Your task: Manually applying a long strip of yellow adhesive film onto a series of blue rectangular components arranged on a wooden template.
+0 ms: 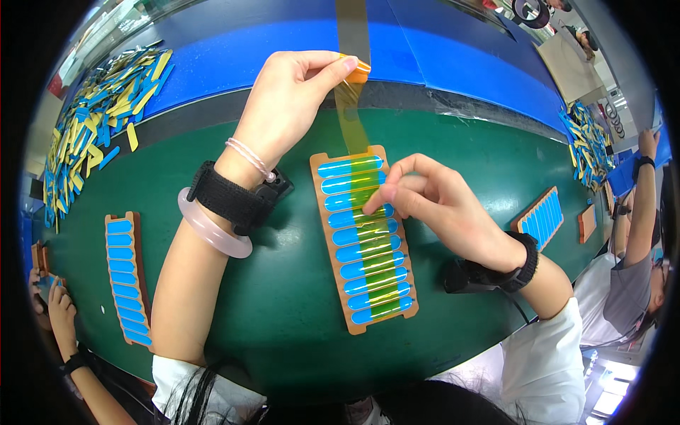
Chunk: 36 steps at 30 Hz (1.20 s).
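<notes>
A long strip of amber see-through tape (353,127) runs from the blue board down onto a brown slotted tray (359,328). Across the tray lie several blue round-ended strips (350,271), and the tape covers their middle and right parts lengthwise. Above the tray's far end, my left hand (287,92) is closed, thumb and forefinger pinching the tape where an orange curled bit shows. Over the tray's upper right side is my right hand (443,202), its thumb and forefinger pressed together. One of its fingertips reaches down to the tape. Whatever that pinch holds, if anything, is hidden.
Filled trays stand at left (145,312) and right (540,218) on the green tabletop (283,340). Heaps of blue and yellow strips lie at far left (92,127) and far right (588,145). Other people's arms (641,212) show at both edges.
</notes>
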Each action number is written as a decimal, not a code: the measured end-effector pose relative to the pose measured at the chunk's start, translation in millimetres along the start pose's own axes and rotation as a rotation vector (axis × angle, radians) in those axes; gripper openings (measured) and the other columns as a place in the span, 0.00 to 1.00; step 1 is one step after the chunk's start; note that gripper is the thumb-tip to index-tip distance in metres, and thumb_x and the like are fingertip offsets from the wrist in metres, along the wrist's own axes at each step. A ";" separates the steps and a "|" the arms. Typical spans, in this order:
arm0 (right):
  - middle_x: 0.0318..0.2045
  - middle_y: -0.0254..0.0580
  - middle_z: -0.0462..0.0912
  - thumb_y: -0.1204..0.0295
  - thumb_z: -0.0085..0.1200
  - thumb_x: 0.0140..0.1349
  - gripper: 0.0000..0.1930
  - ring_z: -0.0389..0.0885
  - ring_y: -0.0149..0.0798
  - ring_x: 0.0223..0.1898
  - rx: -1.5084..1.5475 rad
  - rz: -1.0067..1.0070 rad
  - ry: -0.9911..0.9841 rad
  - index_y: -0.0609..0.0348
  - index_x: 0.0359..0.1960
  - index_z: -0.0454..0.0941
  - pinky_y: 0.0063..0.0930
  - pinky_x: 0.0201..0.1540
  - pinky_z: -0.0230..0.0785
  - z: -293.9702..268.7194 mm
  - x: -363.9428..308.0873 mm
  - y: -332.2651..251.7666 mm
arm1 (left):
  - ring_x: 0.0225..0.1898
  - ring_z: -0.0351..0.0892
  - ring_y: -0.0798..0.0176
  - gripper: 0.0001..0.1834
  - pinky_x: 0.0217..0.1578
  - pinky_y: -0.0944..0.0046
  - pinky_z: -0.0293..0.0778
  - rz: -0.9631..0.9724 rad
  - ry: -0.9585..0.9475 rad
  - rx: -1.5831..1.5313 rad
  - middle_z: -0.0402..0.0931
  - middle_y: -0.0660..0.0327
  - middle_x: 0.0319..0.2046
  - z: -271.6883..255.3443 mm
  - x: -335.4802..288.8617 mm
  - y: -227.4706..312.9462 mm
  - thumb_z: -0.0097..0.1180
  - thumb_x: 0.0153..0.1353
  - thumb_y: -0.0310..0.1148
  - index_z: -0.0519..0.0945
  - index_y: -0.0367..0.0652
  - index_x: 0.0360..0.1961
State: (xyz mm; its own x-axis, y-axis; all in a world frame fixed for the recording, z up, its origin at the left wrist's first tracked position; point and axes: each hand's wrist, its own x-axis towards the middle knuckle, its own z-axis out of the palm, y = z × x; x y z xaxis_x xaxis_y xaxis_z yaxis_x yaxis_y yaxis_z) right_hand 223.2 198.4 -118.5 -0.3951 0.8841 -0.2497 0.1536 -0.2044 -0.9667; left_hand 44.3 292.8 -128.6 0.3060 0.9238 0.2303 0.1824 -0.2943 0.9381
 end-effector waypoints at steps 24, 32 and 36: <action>0.29 0.41 0.79 0.68 0.49 0.53 0.18 0.68 0.26 0.32 -0.061 0.026 0.156 0.71 0.38 0.61 0.19 0.36 0.62 -8.5 15.6 -17.5 | 0.33 0.72 0.69 0.24 0.34 0.71 0.69 -0.174 -0.060 0.338 0.75 0.55 0.33 -1.2 3.8 -14.0 0.51 0.55 0.43 0.73 0.30 0.41; 0.34 0.37 0.73 0.69 0.53 0.51 0.19 0.67 0.25 0.30 0.009 -0.014 0.172 0.66 0.41 0.62 0.18 0.36 0.62 -17.7 -2.9 4.2 | 0.23 0.72 0.69 0.15 0.25 0.70 0.68 -0.216 -0.336 0.345 0.74 0.58 0.21 3.1 -26.9 6.8 0.57 0.46 0.37 0.76 0.32 0.25; 0.38 0.40 0.70 0.69 0.54 0.51 0.19 0.68 0.25 0.30 -0.162 -0.087 0.181 0.67 0.40 0.63 0.19 0.35 0.64 -17.4 -10.3 8.3 | 0.26 0.72 0.71 0.12 0.27 0.71 0.67 -0.215 -0.341 0.031 0.75 0.60 0.23 3.8 -32.6 19.4 0.55 0.50 0.34 0.75 0.34 0.29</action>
State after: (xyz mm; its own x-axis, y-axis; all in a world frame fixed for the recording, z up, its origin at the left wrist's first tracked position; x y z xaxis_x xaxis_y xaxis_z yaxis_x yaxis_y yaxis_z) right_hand 244.2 194.9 -123.0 -0.2469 0.9592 -0.1380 0.2749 -0.0672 -0.9591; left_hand 41.5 256.0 -118.8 0.5494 0.8322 -0.0746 0.3028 -0.1151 0.9461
